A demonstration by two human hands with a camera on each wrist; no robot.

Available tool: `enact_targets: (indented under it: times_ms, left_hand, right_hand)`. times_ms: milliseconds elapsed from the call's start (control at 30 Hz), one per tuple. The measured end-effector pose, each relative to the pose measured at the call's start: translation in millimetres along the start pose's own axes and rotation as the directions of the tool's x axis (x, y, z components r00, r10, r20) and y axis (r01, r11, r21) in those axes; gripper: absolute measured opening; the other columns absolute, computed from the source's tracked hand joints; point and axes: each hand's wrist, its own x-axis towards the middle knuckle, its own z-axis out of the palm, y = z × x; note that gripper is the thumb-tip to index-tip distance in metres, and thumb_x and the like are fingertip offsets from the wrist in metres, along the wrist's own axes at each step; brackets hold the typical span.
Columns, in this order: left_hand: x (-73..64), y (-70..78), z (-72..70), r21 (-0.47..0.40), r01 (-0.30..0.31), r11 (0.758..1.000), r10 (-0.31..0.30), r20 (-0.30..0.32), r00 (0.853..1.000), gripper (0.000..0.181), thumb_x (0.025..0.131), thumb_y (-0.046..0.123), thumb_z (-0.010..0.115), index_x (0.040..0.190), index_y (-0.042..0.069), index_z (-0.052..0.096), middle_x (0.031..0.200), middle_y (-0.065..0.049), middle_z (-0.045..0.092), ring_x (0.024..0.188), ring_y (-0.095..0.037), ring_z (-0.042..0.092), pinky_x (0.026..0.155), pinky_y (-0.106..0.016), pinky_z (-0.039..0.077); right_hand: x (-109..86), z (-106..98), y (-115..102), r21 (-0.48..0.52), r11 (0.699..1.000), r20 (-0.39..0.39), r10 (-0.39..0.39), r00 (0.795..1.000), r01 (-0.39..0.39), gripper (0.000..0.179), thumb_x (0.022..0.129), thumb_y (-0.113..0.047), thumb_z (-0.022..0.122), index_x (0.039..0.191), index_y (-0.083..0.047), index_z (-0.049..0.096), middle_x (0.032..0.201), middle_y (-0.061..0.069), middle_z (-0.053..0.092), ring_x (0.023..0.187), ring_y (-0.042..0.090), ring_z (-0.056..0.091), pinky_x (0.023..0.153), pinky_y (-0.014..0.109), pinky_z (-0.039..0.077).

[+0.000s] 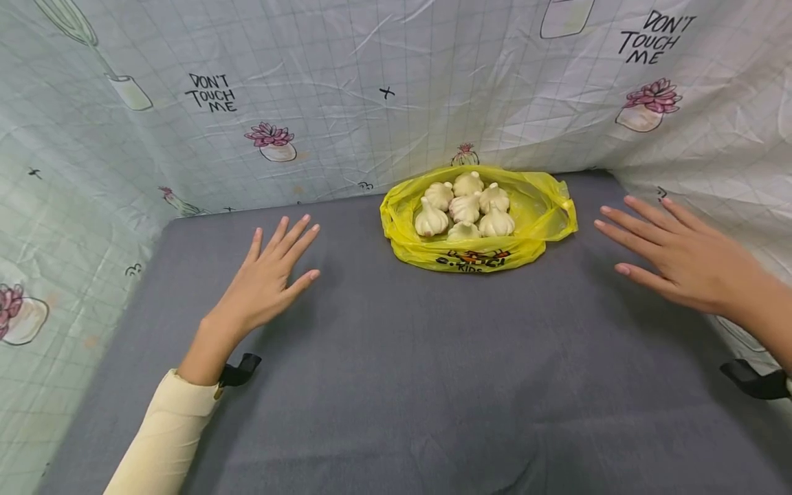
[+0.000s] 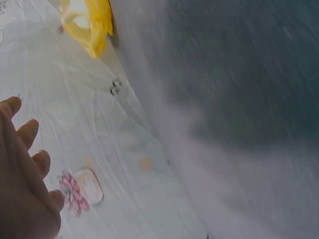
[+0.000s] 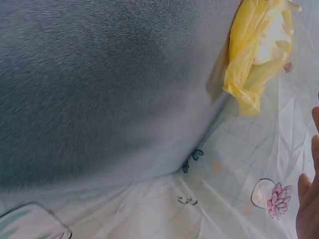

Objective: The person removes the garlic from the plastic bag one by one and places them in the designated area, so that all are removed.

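Several whitish garlic bulbs (image 1: 465,206) sit together inside a yellow plastic bag (image 1: 405,244) with its mouth spread wide, at the back of the table. My left hand (image 1: 262,278) hovers to the left of the bag, fingers straight and spread, holding nothing. On the other side, my right hand (image 1: 687,258) is held in the air with fingers extended, its tips a short way from the bag's right end and not touching it. In the left wrist view the left hand (image 2: 25,184) shows only partly, at the lower left. The right hand (image 3: 310,199) is mostly cut off at the right wrist view's edge.
A dark grey cloth covers the table (image 1: 396,357). Behind it and along both sides hangs a pale printed curtain (image 1: 346,137) with plant drawings, meeting the table's back edge right behind the bag. Black straps (image 1: 240,370) are worn at both wrists.
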Motion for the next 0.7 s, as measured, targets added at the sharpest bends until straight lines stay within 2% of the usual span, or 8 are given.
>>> enact_targets:
  times_ms: [200, 333, 467, 700]
  left_hand:
    - [18.1, 14.5, 8.2, -0.133, -0.015, 0.991, 0.012, -0.024, 1.000, 0.073, 0.104, 0.060, 0.045, 0.164, 0.035, 0.012, 0.170, 0.013, 0.006, 0.158, -0.025, 0.006, 0.124, -0.057, -0.002]
    - [32.6, 22.5, 10.3, -0.222, -0.044, 0.974, 0.030, -0.066, 0.997, 0.073, 0.104, 0.055, 0.049, 0.164, 0.036, 0.013, 0.170, 0.012, 0.010, 0.157, -0.024, 0.010, 0.124, -0.057, 0.004]
    - [44.2, 30.5, 11.8, -0.326, -0.078, 0.942, 0.049, -0.097, 0.994, 0.071, 0.104, 0.044, 0.054, 0.164, 0.033, 0.017, 0.169, 0.006, 0.018, 0.156, -0.025, 0.017, 0.124, -0.057, 0.008]
    - [60.2, 45.1, 15.1, -0.472, -0.066, 0.879, 0.013, -0.115, 0.993, 0.066, 0.105, 0.041, 0.054, 0.163, 0.033, 0.023, 0.166, 0.005, 0.027, 0.151, -0.022, 0.030, 0.118, -0.056, 0.029]
  right_hand:
    - [13.3, 10, 4, 0.043, 0.999, 0.002, 0.024, 1.000, -0.024, 0.072, 0.103, -0.044, 0.057, 0.164, -0.028, 0.022, 0.169, 0.000, 0.023, 0.157, 0.014, 0.001, 0.126, 0.044, -0.006]
    - [22.9, 14, 6, 0.086, 0.996, 0.004, 0.039, 0.999, -0.039, 0.068, 0.104, -0.041, 0.056, 0.163, -0.024, 0.028, 0.165, 0.006, 0.032, 0.157, 0.021, 0.010, 0.126, 0.042, -0.004]
    - [31.0, 20, 8, 0.141, 0.989, -0.013, 0.041, 0.999, -0.039, 0.062, 0.102, -0.038, 0.060, 0.157, -0.017, 0.041, 0.158, 0.012, 0.043, 0.152, 0.032, 0.027, 0.126, 0.046, 0.006]
    - [36.2, 33, 10, 0.245, 0.967, -0.041, 0.078, 0.996, -0.066, 0.055, 0.101, -0.029, 0.064, 0.151, -0.011, 0.050, 0.151, 0.017, 0.050, 0.140, 0.043, 0.043, 0.119, 0.056, 0.026]
